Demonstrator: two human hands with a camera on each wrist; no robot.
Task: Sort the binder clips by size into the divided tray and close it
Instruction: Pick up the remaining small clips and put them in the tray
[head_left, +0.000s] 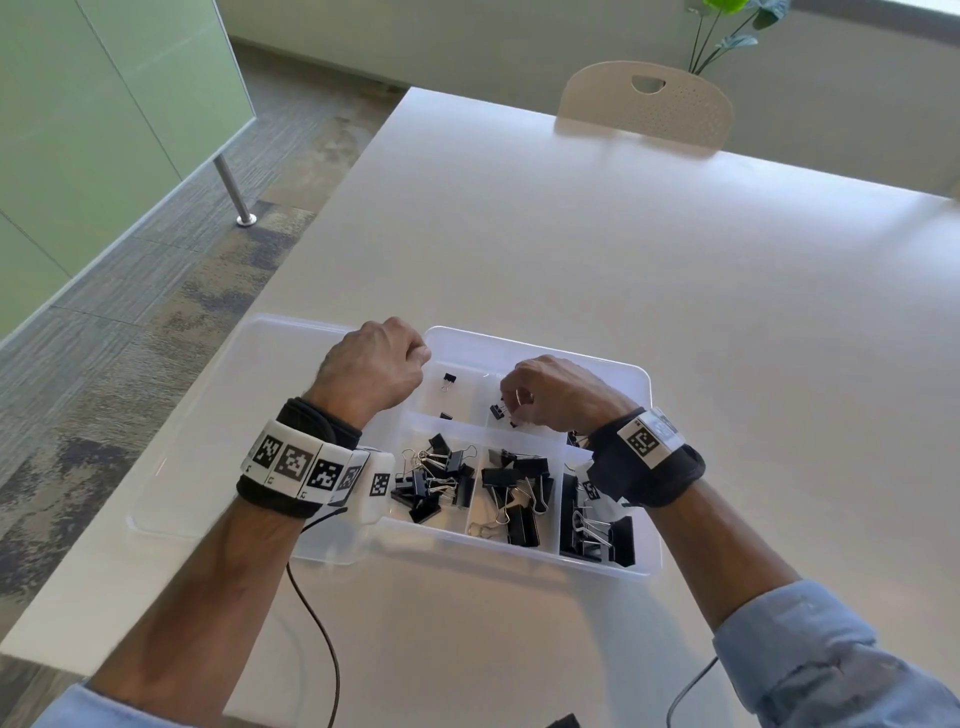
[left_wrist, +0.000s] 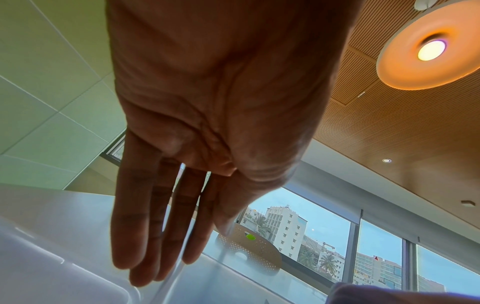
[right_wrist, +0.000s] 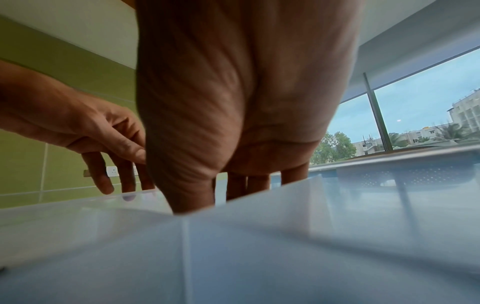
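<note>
A clear divided tray (head_left: 644, 379) sits on the white table, its clear lid (head_left: 208, 441) lying open to the left. My left hand (head_left: 384, 364) hangs over the tray's far left corner, its fingers (left_wrist: 155, 246) straight and holding nothing. My right hand (head_left: 519, 400) reaches down into the back middle compartment, right above a small black clip (head_left: 497, 412). A divider hides its fingertips (right_wrist: 236, 185) in the right wrist view, so I cannot tell whether they pinch the clip. Another small clip (head_left: 448, 381) lies in the back left compartment. Medium clips (head_left: 436, 478) and larger clips (head_left: 519, 493) fill the front compartments.
The biggest clips (head_left: 597, 530) stand in the front right compartment under my right wrist. The table's left edge (head_left: 171, 467) runs close beside the lid. A beige chair (head_left: 644, 104) stands at the far side. Wrist cables (head_left: 311, 613) trail over the near table edge.
</note>
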